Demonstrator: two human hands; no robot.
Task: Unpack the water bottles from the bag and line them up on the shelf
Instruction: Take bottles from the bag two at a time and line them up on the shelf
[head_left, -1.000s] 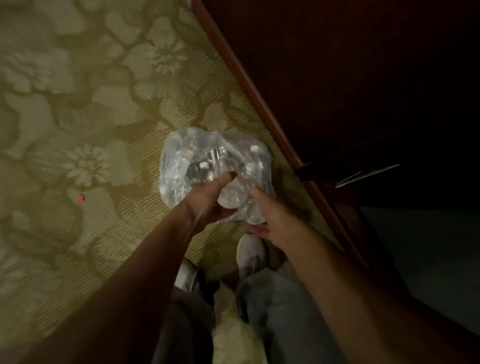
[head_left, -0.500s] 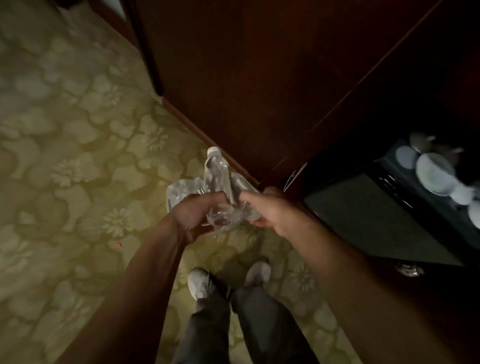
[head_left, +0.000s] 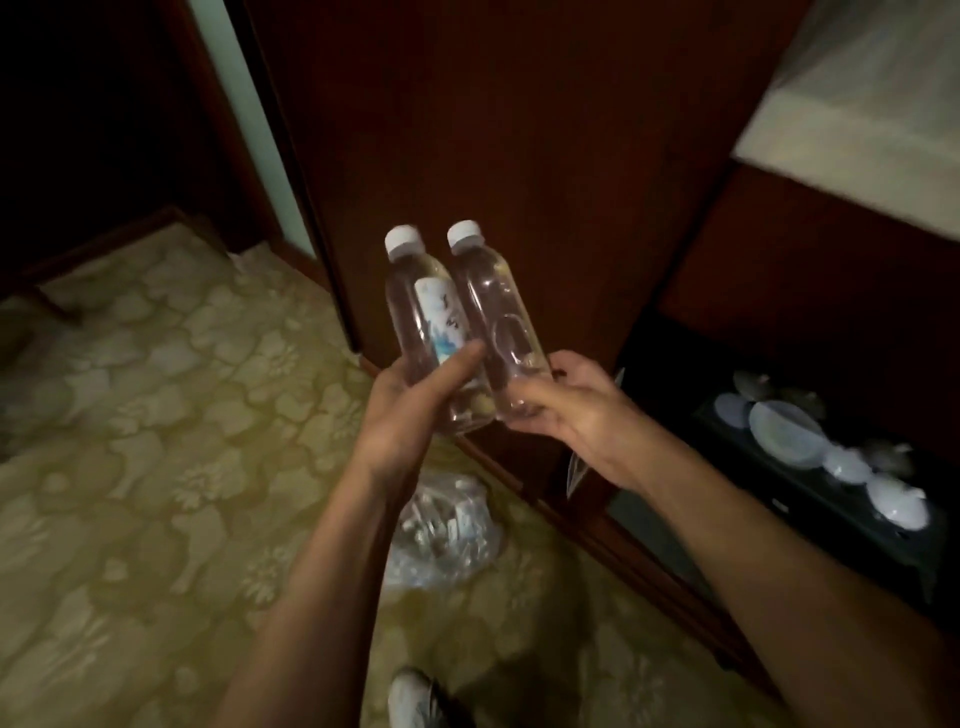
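Two clear water bottles with white caps are held side by side in the air before a dark wooden cabinet. My left hand (head_left: 415, 405) grips the left bottle (head_left: 423, 306), which bears a white and blue label, its thumb lying across the front. My right hand (head_left: 566, 405) holds the right bottle (head_left: 493, 306) round its lower end. The clear plastic bag (head_left: 447, 535) lies on the carpet below my left forearm, with more bottles dimly visible inside. To the right is a dark shelf (head_left: 670, 364).
White cups and saucers (head_left: 784, 436) stand on a dark tray on the shelf at right. The tall wooden cabinet (head_left: 519, 130) rises straight ahead. Patterned green carpet (head_left: 156, 441) covers the floor at left. My shoe (head_left: 410, 696) shows at the bottom.
Both hands have lifted out of the bag, each with a bottle, and risen in front of the cabinet. The bag stays on the carpet below. My view has tilted upward.
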